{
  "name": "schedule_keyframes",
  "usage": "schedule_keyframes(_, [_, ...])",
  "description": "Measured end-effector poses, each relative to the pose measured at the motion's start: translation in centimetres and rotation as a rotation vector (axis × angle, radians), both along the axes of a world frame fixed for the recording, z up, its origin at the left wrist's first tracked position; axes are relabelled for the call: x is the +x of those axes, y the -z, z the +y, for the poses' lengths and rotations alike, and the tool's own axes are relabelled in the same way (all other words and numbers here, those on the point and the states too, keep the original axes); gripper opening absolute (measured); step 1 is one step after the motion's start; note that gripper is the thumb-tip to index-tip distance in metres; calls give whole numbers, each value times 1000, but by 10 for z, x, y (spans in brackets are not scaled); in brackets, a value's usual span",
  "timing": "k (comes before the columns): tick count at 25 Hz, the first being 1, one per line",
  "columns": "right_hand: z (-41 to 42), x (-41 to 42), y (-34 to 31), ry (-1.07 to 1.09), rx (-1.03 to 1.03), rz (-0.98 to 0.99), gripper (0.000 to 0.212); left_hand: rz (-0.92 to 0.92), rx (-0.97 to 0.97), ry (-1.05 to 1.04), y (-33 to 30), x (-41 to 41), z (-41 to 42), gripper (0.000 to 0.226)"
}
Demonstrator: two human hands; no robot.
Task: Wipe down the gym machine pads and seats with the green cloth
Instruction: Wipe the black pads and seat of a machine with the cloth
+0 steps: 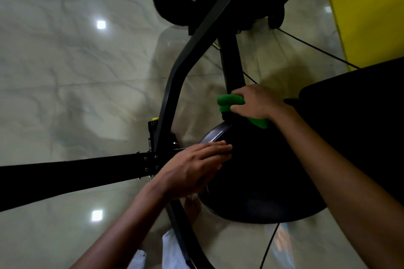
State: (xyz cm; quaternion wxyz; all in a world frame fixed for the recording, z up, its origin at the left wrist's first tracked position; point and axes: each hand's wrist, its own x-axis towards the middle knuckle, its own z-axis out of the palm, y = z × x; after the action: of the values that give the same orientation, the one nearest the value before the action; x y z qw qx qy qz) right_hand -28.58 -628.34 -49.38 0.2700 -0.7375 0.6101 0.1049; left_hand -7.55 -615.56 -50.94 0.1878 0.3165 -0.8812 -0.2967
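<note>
Head: right hand [253,102] grips green cloth [229,102] at seat [262,170] edge.

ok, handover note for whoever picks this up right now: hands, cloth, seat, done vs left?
Right hand: grips the bunched green cloth at the far edge of the black seat, by the upright post.
Left hand: fingers flat on the seat's left edge, steadying it, holding nothing.
Done: cannot tell how much of the seat has been wiped.
Left: seat top nearer the camera, then the pad on the right and the other pads.
</note>
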Motion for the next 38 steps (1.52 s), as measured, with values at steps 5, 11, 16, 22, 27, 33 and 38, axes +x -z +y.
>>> schedule_keyframes(5, [15, -2, -8, -105, -4, -100, 46, 107, 195, -387, 6, 29, -37, 29])
schedule_keyframes(11, [80, 22, -14, -41, -356, -52, 55, 64, 427, -142, 20, -6, -127, 34])
schedule_keyframes(16, [146, 21, -19, 62, -440, -213, 55, -43, 325, 304, 32, -68, -163, 45])
schedule_keyframes(22, [145, 55, -21, 328, -425, -85, 53, -181, 279, 548, 39, -85, -176, 51])
schedule_keyframes(27, [153, 69, -21, 360, -445, -86, 48, -338, 57, 780, 28, -94, -200, 58])
schedule_keyframes(33, [153, 86, -21, 442, -443, -14, 55, -397, -110, 897, 27, -101, -215, 61])
schedule_keyframes(38, [168, 94, -25, 345, -431, 4, 56, -445, -195, 928, 31, -104, -218, 65])
